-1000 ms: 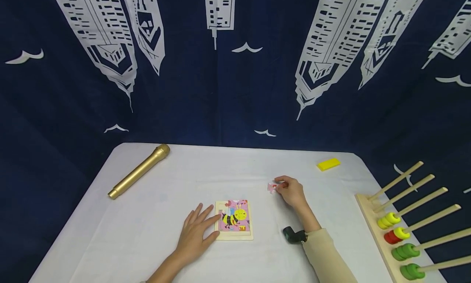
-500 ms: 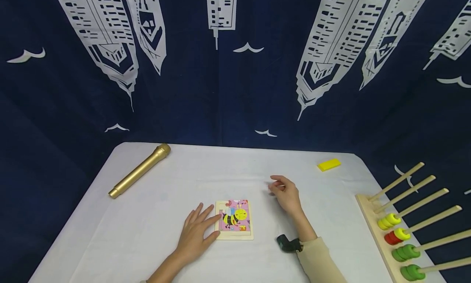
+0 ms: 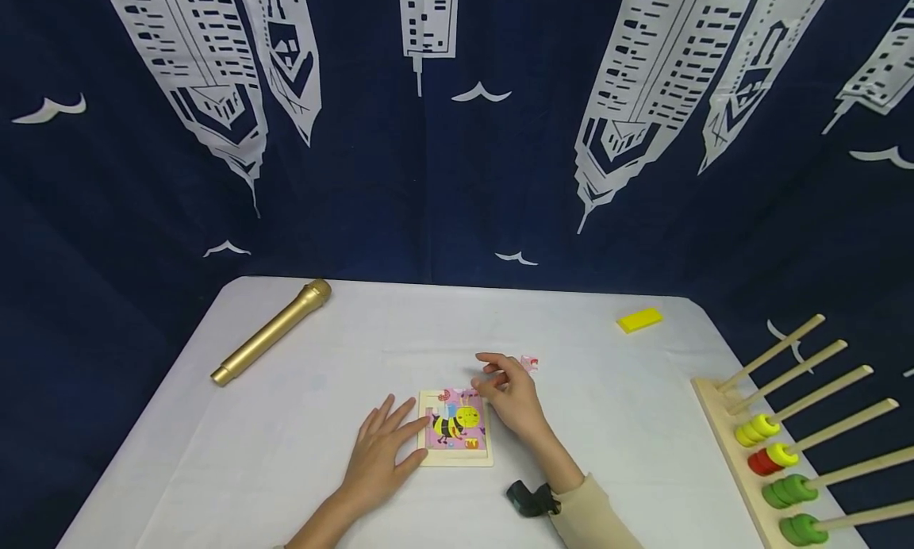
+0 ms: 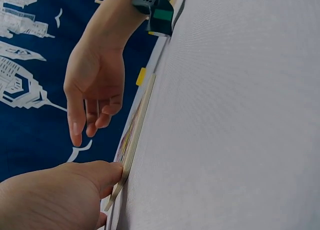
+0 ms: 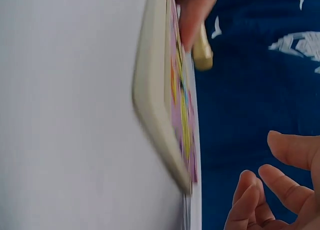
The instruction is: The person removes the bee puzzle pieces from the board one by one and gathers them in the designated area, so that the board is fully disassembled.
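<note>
A bee jigsaw puzzle [image 3: 457,422] in a pale wooden tray [image 3: 457,458] lies on the white table. My left hand [image 3: 380,458] rests at its left side, fingers spread and straight, with thumb and index finger touching the tray; the left wrist view shows the thumb [image 4: 102,174] against the edge. Over the puzzle's upper right corner hovers my right hand [image 3: 516,398], fingers loosely bent; the right wrist view shows nothing between its fingers [image 5: 287,187]. A small pink puzzle piece [image 3: 529,363] lies on the table just beyond that hand.
A gold microphone [image 3: 271,332] lies at the back left. Toward the back right is a yellow block [image 3: 639,320]. A wooden peg board [image 3: 735,454] with tilted rods and coloured rings stands along the right edge. A dark blue printed curtain [image 3: 428,176] hangs behind the table.
My right hand has come away from the pink piece, leaving it on the table, and moved left and nearer to the puzzle's corner. My left hand has stayed in place.
</note>
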Tool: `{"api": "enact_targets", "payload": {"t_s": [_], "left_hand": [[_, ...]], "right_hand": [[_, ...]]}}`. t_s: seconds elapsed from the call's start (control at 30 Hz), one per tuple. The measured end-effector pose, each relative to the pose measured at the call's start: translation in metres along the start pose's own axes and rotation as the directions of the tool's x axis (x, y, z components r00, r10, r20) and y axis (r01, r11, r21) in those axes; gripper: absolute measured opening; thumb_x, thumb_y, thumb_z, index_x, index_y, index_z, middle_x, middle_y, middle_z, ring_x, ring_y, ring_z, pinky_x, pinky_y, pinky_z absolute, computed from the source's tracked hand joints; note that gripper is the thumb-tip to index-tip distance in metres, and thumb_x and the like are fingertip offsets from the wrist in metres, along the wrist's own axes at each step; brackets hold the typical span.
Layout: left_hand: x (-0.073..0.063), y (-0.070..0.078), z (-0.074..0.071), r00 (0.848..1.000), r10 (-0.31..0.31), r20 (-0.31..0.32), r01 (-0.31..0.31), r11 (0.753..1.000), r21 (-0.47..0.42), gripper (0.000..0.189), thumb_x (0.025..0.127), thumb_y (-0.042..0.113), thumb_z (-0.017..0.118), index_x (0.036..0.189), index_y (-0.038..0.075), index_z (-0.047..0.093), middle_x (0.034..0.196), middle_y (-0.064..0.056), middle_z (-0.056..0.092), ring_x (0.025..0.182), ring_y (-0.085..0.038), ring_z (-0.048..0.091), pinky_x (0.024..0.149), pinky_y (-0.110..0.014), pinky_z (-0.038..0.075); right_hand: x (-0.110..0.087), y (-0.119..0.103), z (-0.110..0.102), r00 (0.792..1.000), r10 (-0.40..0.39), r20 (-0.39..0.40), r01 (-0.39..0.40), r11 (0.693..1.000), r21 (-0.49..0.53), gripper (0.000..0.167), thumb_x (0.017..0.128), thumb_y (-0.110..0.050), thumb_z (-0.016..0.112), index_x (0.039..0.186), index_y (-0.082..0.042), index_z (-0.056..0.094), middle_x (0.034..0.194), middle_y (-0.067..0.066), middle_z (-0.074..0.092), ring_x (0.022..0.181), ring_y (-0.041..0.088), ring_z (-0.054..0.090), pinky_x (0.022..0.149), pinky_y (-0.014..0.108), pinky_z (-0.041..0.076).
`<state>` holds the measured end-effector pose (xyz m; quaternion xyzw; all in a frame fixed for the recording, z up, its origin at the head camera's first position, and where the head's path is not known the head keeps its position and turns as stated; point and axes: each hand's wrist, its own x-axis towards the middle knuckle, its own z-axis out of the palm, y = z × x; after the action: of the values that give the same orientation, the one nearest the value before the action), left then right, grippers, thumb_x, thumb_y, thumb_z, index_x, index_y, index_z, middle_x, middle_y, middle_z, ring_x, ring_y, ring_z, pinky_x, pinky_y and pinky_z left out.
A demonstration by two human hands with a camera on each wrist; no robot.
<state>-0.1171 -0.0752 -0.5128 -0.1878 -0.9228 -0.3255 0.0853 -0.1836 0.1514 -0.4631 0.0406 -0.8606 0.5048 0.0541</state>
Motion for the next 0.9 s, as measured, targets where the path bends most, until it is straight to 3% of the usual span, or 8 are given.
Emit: {"api": "enact_targets", "payload": {"t_s": [0.23,0.9], "left_hand": [[0.000,-0.001,0.000,1.000,-0.010,0.014,0.010,1.000,0.011,0.043,0.087,0.028,0.071,0.128,0.018,0.065,0.148,-0.013,0.049,0.144,-0.042,0.029,0.115,-0.061,0.021],[0.000,0.000,-0.001,1.000,-0.002,-0.004,0.002,1.000,0.006,0.042,0.086,0.028,0.072,0.126,0.018,0.066,0.146,-0.014,0.051,0.143,-0.042,0.032,0.114,-0.062,0.023]], "right_hand": [[-0.007,-0.002,0.015,0.996,-0.062,0.067,0.062,0.998,0.003,0.038,0.083,-0.007,0.075,0.120,-0.008,0.066,0.103,0.014,0.060,0.078,0.014,0.054,0.064,0.019,0.045],[-0.012,0.006,0.026,0.988,-0.123,0.098,0.126,0.992,-0.027,0.035,0.080,-0.002,0.076,0.115,-0.004,0.068,0.095,0.010,0.058,0.070,0.007,0.050,0.060,0.016,0.043]]}}
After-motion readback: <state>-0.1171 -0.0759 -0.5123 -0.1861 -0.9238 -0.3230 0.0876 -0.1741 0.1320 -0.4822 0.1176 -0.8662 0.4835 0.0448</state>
